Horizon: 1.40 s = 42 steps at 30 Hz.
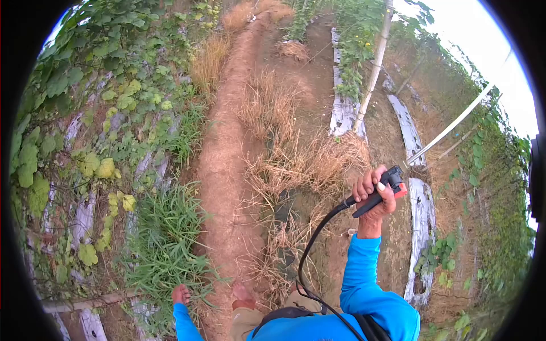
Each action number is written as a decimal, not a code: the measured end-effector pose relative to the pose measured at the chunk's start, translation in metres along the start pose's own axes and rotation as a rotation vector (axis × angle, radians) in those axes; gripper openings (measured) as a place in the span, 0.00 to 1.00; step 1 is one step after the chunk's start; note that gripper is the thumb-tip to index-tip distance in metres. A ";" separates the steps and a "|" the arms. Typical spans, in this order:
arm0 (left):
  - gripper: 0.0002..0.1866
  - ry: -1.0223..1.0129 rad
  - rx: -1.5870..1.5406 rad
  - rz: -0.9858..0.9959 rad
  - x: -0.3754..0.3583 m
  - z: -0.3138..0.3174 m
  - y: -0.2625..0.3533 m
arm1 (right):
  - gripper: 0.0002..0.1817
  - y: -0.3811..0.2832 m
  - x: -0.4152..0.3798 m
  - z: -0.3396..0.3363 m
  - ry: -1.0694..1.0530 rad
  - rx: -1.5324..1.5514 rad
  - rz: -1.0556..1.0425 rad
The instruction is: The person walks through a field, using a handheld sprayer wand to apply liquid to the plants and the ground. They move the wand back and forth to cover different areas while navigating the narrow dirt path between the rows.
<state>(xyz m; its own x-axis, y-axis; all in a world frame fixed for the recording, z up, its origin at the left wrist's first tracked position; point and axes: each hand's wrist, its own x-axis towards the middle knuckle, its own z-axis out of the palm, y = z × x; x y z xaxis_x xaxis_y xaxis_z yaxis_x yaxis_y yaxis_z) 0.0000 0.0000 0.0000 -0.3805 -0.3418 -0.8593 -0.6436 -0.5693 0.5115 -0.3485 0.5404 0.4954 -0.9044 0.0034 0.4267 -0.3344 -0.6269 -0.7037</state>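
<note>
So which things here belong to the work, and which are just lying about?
In use:
black handle, in the right hand
black hose
white rod, apparently attached

Just around:
dry grass
silvery ground sheeting
leaning pole

I can read no words, labels, brands, numbers or signs anywhere: none on the black plastic handle with a red end (pixel 393 177) in my right hand (pixel 384 208), none on its thin black curving hose (pixel 310 244), my bright blue long sleeve (pixel 362 264) or the silvery-white plastic ground strip (pixel 420 210).
</note>
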 end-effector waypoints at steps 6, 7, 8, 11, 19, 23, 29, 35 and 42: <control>0.15 -0.052 0.064 -0.165 -0.030 -0.048 0.025 | 0.14 -0.035 -0.071 0.045 0.081 0.017 0.092; 0.14 -0.076 0.100 -0.184 -0.033 -0.044 0.018 | 0.14 -0.041 -0.089 0.047 0.112 0.010 0.063; 0.14 -0.110 0.180 -0.193 -0.036 -0.036 0.020 | 0.14 -0.044 -0.111 0.050 0.196 -0.057 0.082; 0.12 -0.342 0.322 -0.292 -0.040 -0.013 0.014 | 0.13 -0.060 -0.179 0.051 0.309 -0.096 0.126; 0.14 -0.567 0.907 -0.241 -0.056 0.095 0.057 | 0.15 -0.120 -0.326 0.088 0.396 -0.315 0.215; 0.17 -0.572 1.208 -0.280 -0.052 0.151 0.048 | 0.14 -0.147 -0.396 0.097 0.727 -0.762 0.080; 0.12 -0.684 1.482 -0.275 -0.065 0.223 0.014 | 0.15 -0.156 -0.494 0.113 1.375 -1.304 -0.134; 0.15 -0.821 1.740 -0.179 -0.100 0.310 -0.010 | 0.16 -0.178 -0.546 0.151 1.666 -1.278 -0.331; 0.19 -0.904 1.877 -0.173 -0.085 0.367 -0.033 | 0.15 -0.174 -0.563 0.176 1.675 -1.161 -0.470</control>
<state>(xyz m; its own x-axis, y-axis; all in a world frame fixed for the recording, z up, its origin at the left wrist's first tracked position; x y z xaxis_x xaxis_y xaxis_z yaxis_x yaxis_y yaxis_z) -0.1897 0.3223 0.0547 -0.0251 0.3263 -0.9449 -0.2197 0.9203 0.3236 0.2656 0.5102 0.4776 0.1860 0.9350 0.3019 0.0720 0.2935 -0.9532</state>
